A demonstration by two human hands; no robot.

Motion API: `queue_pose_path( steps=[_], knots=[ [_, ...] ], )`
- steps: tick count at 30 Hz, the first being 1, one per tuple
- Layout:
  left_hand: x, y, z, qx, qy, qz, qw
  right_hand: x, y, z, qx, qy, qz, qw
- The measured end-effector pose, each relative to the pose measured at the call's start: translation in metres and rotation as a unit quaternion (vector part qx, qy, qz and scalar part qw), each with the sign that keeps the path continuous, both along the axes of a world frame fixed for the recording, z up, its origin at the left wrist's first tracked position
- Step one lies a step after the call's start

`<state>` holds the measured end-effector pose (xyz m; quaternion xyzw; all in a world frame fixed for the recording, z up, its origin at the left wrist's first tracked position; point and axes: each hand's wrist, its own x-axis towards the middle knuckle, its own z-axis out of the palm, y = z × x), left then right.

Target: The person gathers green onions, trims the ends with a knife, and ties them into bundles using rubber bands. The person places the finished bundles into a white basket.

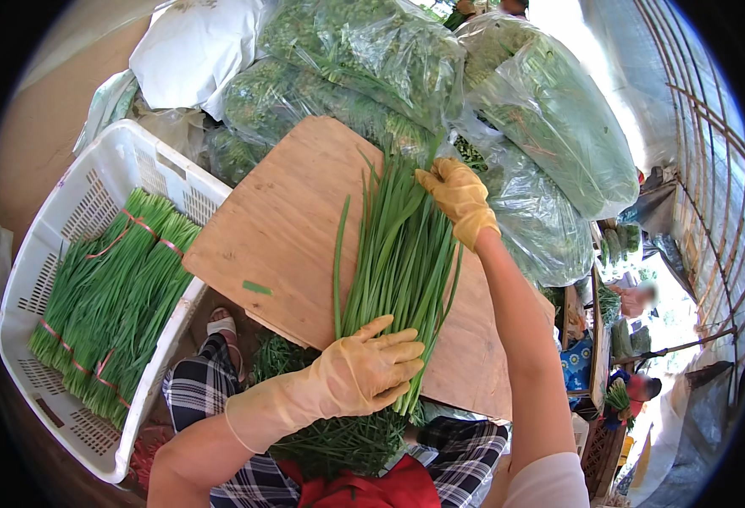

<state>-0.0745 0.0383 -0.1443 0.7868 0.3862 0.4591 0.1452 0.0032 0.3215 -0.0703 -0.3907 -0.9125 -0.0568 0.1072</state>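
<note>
Loose long green leaves, likely garlic chives, lie as a bundle across a plywood board in front of me. My left hand, in a yellowish rubber glove, rests flat on the near end of the bundle with its fingers extended. At the far end, my right hand, gloved alike, has curled fingers pinching a broad leaf at the bundle's right edge. One stray leaf lies along the left side. A short cut piece of leaf sits apart on the board.
Left of the board stands a white plastic crate holding chive bundles tied with pink ties. Clear plastic bags of greens are piled behind. Dark green trimmings lie below the board over my lap. Other people are at the right.
</note>
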Motion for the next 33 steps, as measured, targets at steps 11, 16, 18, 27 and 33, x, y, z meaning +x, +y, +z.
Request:
queue_pose_path(
  steps=[11, 16, 18, 27, 33],
  knots=[
    [0.009, 0.003, 0.000, -0.024, 0.026, -0.036, 0.999, 0.017, -0.007, -0.001, -0.592, 0.443, -0.027, 0.673],
    [0.008, 0.003, -0.002, -0.025, 0.019, -0.044, 0.999, -0.002, -0.014, -0.013, -0.591, 0.372, -0.085, 0.711],
    [0.009, 0.004, -0.003, -0.020, 0.021, -0.043, 0.999, -0.003, -0.016, -0.022, -0.557, 0.326, -0.086, 0.759],
    [0.009, 0.004, -0.006, 0.002, 0.021, -0.039, 0.999, -0.003, -0.017, -0.009, -0.408, 0.373, -0.066, 0.831],
    [0.017, 0.004, -0.013, 0.013, 0.036, -0.027, 0.999, 0.007, -0.010, 0.050, -0.333, 0.526, 0.006, 0.782]
  ],
)
